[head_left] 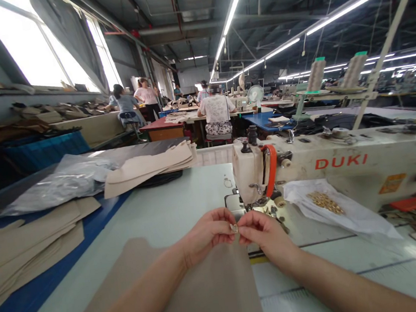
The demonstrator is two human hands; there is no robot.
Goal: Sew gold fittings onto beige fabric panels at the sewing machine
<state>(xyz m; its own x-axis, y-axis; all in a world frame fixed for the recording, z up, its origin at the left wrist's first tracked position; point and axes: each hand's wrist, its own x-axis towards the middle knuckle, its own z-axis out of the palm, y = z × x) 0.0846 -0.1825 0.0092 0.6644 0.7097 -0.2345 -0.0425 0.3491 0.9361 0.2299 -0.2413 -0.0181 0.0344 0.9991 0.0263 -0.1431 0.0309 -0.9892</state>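
Both my hands meet in front of the sewing machine (pixel 255 175), just short of its needle area. Between the fingertips is a small gold-coloured metal piece (pixel 234 228), too small to tell its exact kind. My left hand (pixel 212 230) pinches it from one side, with thumb and fingers pressed together. From the other side my right hand (pixel 259 230) closes its thumb and forefinger on it. Below the hands a large beige panel (pixel 208 286) lies flat on the pale table, partly hidden by my left forearm.
A white bag (pixel 361 213) with many small gold metal pieces (pixel 325 202) lies right of the needle area. Beige panels (pixel 53 244) are stacked at left, near a clear plastic bag (pixel 68 179) and another beige stack (pixel 149 165). A seated person (pixel 218 110) is ahead.
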